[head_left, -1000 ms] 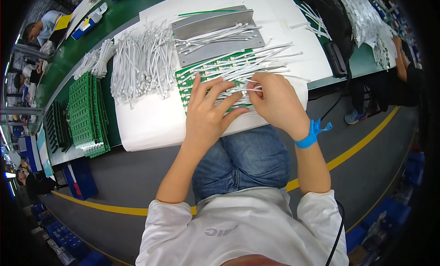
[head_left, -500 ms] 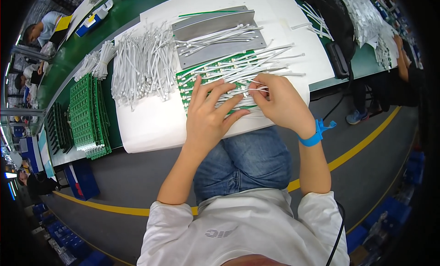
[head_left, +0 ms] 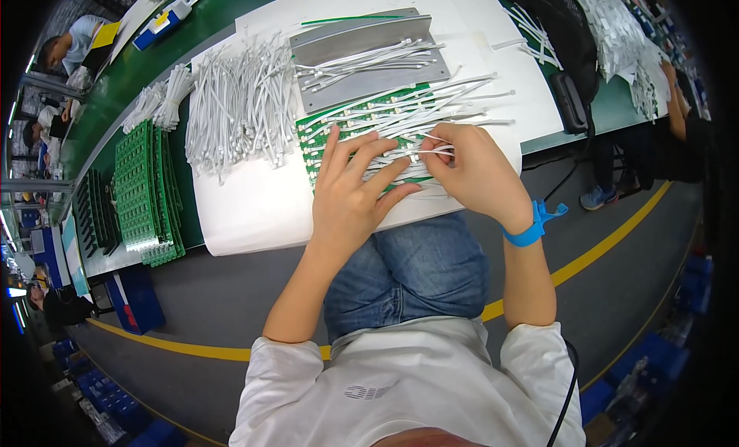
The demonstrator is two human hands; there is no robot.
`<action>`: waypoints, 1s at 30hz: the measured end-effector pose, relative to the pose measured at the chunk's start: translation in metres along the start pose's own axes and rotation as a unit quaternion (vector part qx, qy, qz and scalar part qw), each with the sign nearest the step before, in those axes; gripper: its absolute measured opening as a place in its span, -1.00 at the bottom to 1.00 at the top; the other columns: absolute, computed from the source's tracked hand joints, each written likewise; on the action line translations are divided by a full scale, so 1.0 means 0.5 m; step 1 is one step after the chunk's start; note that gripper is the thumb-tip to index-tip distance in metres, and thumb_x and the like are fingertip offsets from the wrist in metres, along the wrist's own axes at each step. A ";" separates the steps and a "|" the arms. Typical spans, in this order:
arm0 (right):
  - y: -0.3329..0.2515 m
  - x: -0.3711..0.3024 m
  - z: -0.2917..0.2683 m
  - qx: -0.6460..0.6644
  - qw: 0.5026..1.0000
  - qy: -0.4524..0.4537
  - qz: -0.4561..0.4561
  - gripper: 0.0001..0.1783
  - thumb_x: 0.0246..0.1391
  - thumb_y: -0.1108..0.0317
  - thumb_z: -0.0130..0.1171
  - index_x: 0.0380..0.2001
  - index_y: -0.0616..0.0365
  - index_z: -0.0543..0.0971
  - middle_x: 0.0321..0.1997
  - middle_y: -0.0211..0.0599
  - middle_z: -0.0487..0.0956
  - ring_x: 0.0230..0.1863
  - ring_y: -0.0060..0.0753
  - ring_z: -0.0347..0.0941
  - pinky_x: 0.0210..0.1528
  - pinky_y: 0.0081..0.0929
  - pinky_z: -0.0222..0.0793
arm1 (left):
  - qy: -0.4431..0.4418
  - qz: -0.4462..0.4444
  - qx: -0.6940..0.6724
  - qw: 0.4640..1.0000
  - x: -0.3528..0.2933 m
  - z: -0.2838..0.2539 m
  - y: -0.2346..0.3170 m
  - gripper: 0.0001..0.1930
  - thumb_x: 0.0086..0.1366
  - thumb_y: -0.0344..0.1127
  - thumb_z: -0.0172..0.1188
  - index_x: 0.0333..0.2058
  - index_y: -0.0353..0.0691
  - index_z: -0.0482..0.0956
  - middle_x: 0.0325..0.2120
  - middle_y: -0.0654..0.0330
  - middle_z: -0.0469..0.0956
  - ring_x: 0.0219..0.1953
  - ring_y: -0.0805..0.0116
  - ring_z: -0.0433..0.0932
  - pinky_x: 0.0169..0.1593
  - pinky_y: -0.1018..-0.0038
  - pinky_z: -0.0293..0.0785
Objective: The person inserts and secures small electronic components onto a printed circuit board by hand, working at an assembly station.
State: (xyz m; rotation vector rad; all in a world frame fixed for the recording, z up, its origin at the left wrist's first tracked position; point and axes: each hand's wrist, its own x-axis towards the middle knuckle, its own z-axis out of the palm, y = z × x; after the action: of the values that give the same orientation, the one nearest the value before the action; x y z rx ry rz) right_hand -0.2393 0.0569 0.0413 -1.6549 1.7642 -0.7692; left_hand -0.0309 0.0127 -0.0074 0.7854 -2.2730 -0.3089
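A green circuit board panel (head_left: pixel 315 129) lies in front of me with many thin white cables (head_left: pixel 462 93) across it, their small plug ends along the board. My left hand (head_left: pixel 350 181) rests over the board's near left part, fingers spread and fingertips down among the cables. At the near right part, my right hand (head_left: pixel 481 174) pinches a thin white cable (head_left: pixel 425 151) between thumb and forefinger, close to the left fingertips. My fingers partly hide where that cable meets the board.
Behind the board, a grey metal plate (head_left: pixel 315 105) carries loose white cables. A large pile of white cables (head_left: pixel 239 108) lies left, beside stacked green boards (head_left: pixel 142 193). A black device (head_left: pixel 567 101) sits right on the white sheet (head_left: pixel 239 224). Other people work farther off.
My right fingertips have shifted very slightly at the pinched cable. My left hand stays in place on the board.
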 end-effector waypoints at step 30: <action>-0.013 -0.121 -0.028 0.237 0.916 0.281 -0.158 -0.87 0.61 0.40 -0.11 0.05 0.21 0.32 -0.35 -0.42 0.36 -0.39 -0.63 0.13 -0.30 -0.57 0.19 | -0.015 -0.023 -0.040 0.999 0.033 -0.018 0.009 -0.79 0.13 -0.31 0.58 -0.22 -0.05 0.83 -0.13 0.32 0.70 0.04 0.17 0.62 0.34 -0.02 0.42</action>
State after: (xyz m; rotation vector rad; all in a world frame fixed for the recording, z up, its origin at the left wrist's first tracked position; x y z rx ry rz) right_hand -0.2425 0.1170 0.0575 -1.4740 1.4758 -1.8130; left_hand -0.0359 0.0060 0.0100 0.7988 -2.2583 -0.4327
